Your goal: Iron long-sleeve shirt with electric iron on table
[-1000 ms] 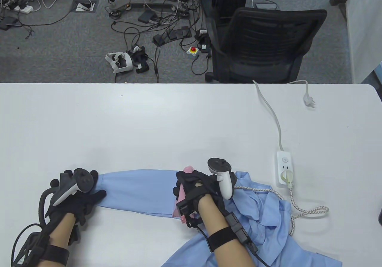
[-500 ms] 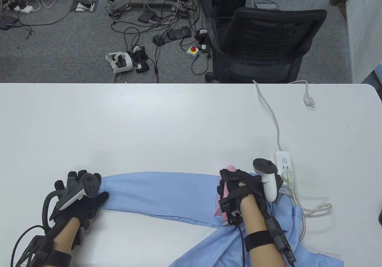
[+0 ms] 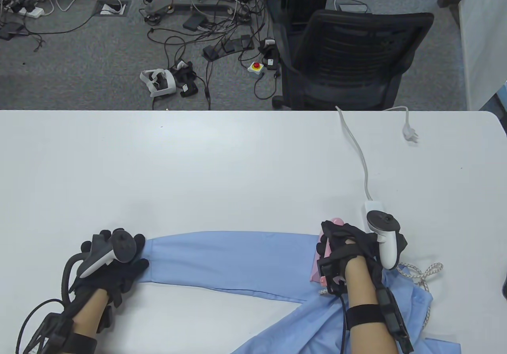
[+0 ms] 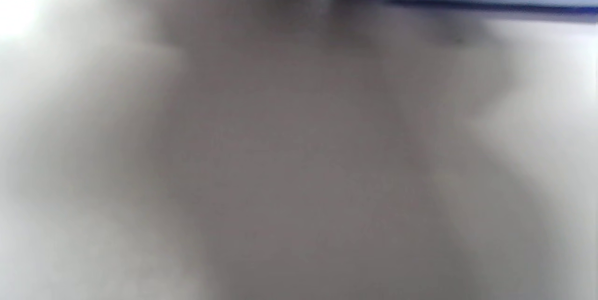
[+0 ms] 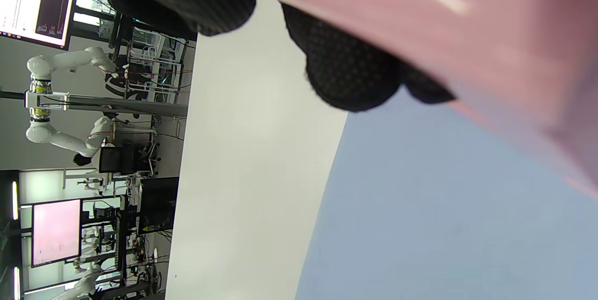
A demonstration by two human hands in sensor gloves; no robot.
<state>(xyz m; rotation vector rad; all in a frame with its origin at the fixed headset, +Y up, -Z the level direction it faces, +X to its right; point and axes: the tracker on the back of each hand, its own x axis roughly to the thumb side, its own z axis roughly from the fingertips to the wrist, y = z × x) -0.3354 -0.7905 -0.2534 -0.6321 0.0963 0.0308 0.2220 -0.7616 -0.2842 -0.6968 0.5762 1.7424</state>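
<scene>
Table view: the right hand (image 3: 348,251), gripping the pink plastic iron (image 3: 321,259), has slid from mid-sleeve to the shoulder end of the light-blue cotton shirt (image 3: 229,261); the left hand (image 3: 115,265) presses its cuff flat with straight fingers. Sleeve pass looks nearly complete.

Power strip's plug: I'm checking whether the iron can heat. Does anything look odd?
Yes. The power strip's own white plug lies loose on the table, in no socket. The right hand holds the pink iron on the blue shirt.
</scene>
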